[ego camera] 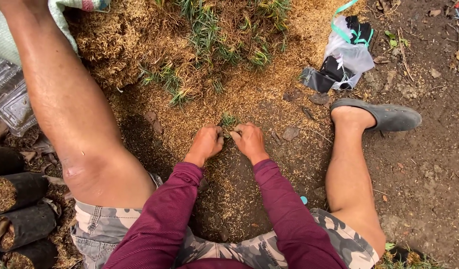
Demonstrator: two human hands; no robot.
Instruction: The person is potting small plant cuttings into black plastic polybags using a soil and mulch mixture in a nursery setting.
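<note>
Left hand (205, 143) and right hand (249, 140) each keep a pinching grip on a small grass seedling (228, 121) (green tuft showing) over the husk-strewn ground (239, 199).

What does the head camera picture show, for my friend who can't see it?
A seated person's left hand and right hand pinch a small green seedling on husk-covered ground. Filled black nursery bags lie at left.

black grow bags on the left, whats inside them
The black grow bags lie on their sides, open mouths showing a packed brown, husk-like filling. No plant shows in them. How far the filling goes is covered by the bag walls.
</note>
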